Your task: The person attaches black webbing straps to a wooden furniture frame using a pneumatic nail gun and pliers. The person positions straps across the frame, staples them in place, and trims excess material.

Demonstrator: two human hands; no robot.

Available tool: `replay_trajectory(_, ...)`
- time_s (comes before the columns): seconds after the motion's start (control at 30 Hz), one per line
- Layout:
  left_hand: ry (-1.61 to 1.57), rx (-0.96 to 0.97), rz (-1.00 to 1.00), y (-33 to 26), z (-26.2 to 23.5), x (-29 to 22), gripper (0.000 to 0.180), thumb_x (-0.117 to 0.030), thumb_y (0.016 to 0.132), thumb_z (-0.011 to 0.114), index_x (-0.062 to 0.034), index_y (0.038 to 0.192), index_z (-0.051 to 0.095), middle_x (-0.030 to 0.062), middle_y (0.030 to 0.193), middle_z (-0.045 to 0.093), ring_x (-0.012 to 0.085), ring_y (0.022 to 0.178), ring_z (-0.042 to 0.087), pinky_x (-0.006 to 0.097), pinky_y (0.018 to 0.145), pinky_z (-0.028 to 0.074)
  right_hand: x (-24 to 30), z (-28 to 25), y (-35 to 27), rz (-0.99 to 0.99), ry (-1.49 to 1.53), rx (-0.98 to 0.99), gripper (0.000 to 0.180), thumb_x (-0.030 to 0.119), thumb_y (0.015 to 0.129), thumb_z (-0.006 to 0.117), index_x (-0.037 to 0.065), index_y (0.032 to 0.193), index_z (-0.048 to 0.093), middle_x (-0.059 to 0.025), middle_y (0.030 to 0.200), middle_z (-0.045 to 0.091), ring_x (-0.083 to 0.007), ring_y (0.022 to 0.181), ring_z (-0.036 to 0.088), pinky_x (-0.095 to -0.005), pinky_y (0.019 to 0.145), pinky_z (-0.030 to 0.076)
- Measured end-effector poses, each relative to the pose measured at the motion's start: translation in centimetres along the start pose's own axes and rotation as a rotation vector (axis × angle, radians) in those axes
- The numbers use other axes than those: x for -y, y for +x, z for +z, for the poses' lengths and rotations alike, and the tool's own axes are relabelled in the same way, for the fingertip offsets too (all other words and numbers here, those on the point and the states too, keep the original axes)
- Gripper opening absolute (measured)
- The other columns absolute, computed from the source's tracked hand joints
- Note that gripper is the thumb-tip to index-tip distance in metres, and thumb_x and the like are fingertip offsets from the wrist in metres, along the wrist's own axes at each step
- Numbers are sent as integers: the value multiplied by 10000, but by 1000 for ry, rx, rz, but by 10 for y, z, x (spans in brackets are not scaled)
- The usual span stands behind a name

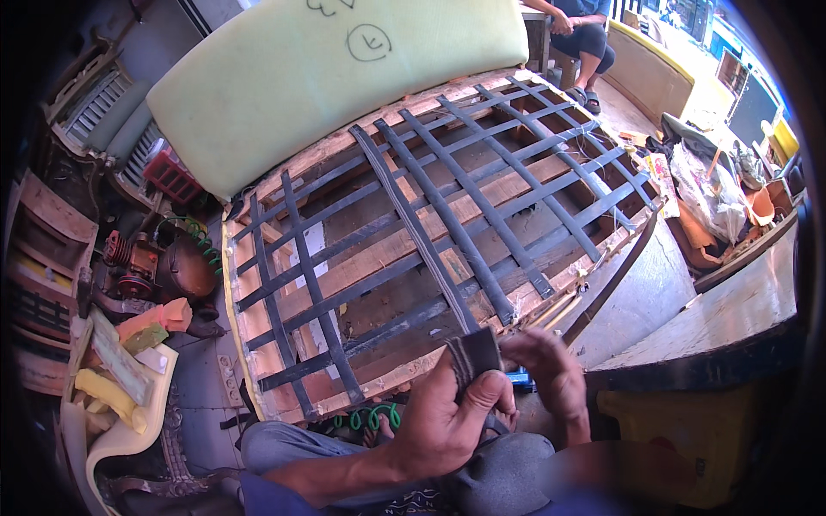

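A wooden sofa frame [344, 389] lies in front of me, crossed by woven black webbing straps [452, 236]. One ribbed strap [404, 205] runs from the far rail to the near one. My left hand [447, 417] grips the folded loose end of this strap [475, 354] between thumb and fingers, just off the near rail. Beside it, my right hand [555, 378] is raised, somewhat blurred, its fingers loosely curved and pointing toward the strap end. Whether those fingertips touch the strap is unclear. Between my hands a blue object [520, 378] shows in part; its kind is hidden.
A pale green foam-covered back [344, 95] rises behind the frame. To the left are an air compressor [159, 267] and foam scraps [112, 387]; a green coiled hose [370, 419] lies under the near rail. Cluttered bags [710, 185] stand right. Another person [589, 39] sits at the back.
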State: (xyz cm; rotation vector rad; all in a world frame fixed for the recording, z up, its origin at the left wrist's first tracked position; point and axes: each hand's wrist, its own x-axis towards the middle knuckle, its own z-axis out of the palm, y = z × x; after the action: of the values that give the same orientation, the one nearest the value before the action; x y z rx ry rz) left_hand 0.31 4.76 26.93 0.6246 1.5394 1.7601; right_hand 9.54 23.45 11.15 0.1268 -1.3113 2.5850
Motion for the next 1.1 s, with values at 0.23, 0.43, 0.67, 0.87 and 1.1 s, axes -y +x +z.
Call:
replay_trajectory(0.23,56,-105,333,21,-21,-43,209,-236,1109,423,-34,1162,416,122,852,626,200,780,660,367,734,587,-33,67,52,277,-856,666,675,483,931,709,37,1403,525,-249,1242,633,-379,1186,626,-463,999,493)
replay_trajectory(0.43,-15,-177,297,35,-40,-64,205,-263,1122,379,-67,1170,415,115,835,594,200,754,646,368,677,602,-38,20,30,308,-889,331,451,409,918,744,-7,1074,668,-218,959,683,-314,892,688,-419,809,534)
replay_trajectory(0.67,-25,-106,238,47,-35,-48,191,-245,1118,389,-61,1163,415,125,833,601,201,759,650,363,669,612,-115,-21,-74,1109,-478,-171,503,523,972,649,24,916,662,-126,800,677,-201,730,685,-342,682,586)
replay_trajectory(0.87,-154,8,107,45,-26,-29,239,-255,1087,502,-31,1146,443,64,826,611,118,691,628,278,643,567,-166,-37,-116,735,472,-973,621,550,930,697,14,1179,509,-170,1075,636,-293,958,706,-403,829,629)
replay_trajectory(1.1,882,267,-36,33,-41,48,481,-222,1049,550,68,1410,424,269,1207,665,390,1141,666,446,1001,517,-175,-43,-111,758,282,-1040,515,461,942,711,-14,1112,606,-120,912,685,-209,738,688,-345,667,612)
